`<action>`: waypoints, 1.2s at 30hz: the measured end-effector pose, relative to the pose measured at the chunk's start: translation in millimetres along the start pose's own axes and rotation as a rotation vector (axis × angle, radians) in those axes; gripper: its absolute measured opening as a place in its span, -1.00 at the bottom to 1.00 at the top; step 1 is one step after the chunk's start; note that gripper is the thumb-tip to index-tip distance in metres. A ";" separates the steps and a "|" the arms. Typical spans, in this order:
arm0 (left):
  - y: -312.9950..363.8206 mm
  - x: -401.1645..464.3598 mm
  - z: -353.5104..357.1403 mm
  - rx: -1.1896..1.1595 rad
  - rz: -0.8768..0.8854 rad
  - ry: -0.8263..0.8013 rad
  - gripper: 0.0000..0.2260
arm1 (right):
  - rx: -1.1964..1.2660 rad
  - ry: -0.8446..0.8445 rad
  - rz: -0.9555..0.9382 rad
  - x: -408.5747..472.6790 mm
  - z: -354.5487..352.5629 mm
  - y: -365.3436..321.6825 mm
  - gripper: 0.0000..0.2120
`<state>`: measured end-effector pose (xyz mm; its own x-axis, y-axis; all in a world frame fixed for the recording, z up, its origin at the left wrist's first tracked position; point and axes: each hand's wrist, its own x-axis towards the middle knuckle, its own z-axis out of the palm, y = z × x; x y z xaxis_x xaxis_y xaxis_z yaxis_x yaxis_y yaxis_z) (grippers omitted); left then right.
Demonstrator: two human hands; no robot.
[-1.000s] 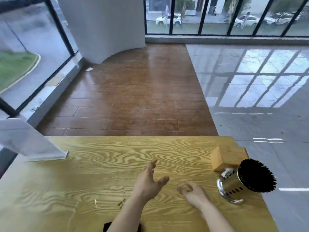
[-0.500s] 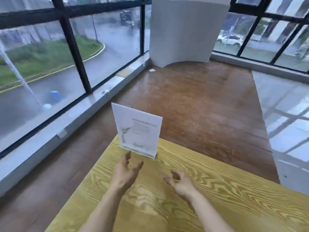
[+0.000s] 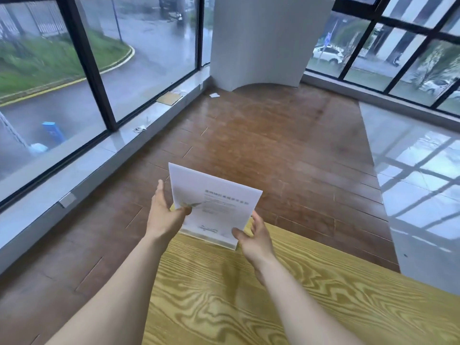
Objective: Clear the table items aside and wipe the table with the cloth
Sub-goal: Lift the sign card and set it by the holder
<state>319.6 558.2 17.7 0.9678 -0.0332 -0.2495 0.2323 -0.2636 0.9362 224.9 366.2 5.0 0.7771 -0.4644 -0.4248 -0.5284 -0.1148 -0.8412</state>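
A clear acrylic sign stand [image 3: 216, 207] with a white printed sheet stands at the far left corner of the yellow wood-grain table [image 3: 224, 295]. My left hand [image 3: 163, 212] grips its left edge, thumb across the front of the sheet. My right hand [image 3: 256, 236] holds its lower right corner, thumb on the front and fingers behind. No cloth is in view.
The table's far edge runs diagonally just behind the sign stand, with brown wooden floor [image 3: 261, 145] beyond and to the left. A grey window ledge [image 3: 104, 155] and glass wall run along the left. A white pillar [image 3: 263, 38] stands at the far end.
The view has swung left from the utensil holder and wooden block to the sign stand. Both hands reached forward and closed on the stand's two sides.
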 end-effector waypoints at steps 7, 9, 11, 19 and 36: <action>-10.2 -6.3 8.9 -0.044 -0.024 -0.045 -0.15 | -0.015 -0.019 -0.035 3.9 5.9 4.1 -0.32; -7.2 -16.4 16.1 -0.033 -0.029 -0.040 -0.15 | -0.018 -0.006 -0.042 -2.0 1.9 7.1 -0.25; -1.2 -29.9 28.4 -0.028 -0.011 -0.039 -0.18 | -0.011 0.030 -0.045 -6.9 -8.8 13.8 -0.20; 25.8 -103.6 113.9 -0.025 0.065 -0.170 -0.18 | 0.036 0.222 -0.006 -43.7 -121.3 54.1 -0.23; 22.7 -443.2 404.0 0.158 0.210 -0.492 -0.28 | -0.022 0.526 0.158 -255.1 -490.3 287.2 -0.73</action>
<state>-143.2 177.4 49.6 0.8237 -0.5365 -0.1835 -0.0143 -0.3432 0.9392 -292.6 21.1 35.9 0.4150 -0.8532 -0.3159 -0.6364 -0.0240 -0.7710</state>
